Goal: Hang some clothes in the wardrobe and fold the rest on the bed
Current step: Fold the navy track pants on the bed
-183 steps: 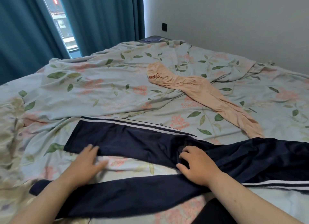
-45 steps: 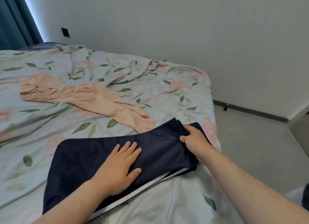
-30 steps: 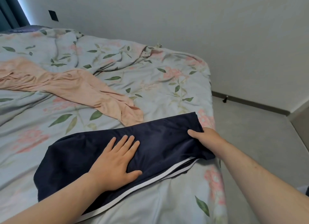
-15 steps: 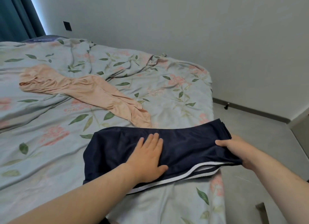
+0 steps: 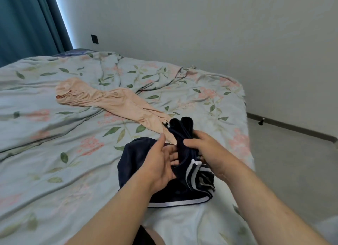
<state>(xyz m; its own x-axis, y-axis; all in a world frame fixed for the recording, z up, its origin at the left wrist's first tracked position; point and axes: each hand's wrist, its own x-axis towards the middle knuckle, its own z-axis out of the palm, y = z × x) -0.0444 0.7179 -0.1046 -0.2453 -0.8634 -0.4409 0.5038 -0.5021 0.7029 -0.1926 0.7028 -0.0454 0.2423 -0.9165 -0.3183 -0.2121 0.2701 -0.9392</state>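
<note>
Head view: navy trousers (image 5: 164, 179) with white side stripes lie in a thick bundle near the foot corner of the bed (image 5: 45, 153), close to the person. The right hand (image 5: 206, 153) curls its fingers round one end of the bundle and lifts it, so that a doubled edge of dark cloth stands up above the knuckles, with what looks like a small zip pull at its left side. The left hand (image 5: 161, 162) is at the raised fold from the other side, palm turned toward the cloth and fingers bent against it, thumb up; it seems to steady or grip the fold, though how firmly I cannot tell. The rest of the trousers rests on the flowered cover, the white stripes bunched under the right wrist and along the near edge.

Beyond them, a peach garment (image 5: 109, 102) lies stretched out flat and unfolded across the middle of the bed, its near end just beside the raised dark fold. A teal curtain (image 5: 27, 25) hangs at the far left, and bare floor (image 5: 292, 171) shows past the bed's right edge.

As for progress, the trousers look most of the way folded: already compact, with one last fold or a tidy-up to go. The peach garment is untouched. No wardrobe or hanger shows here, so the hanging part cannot be judged from this view.
</note>
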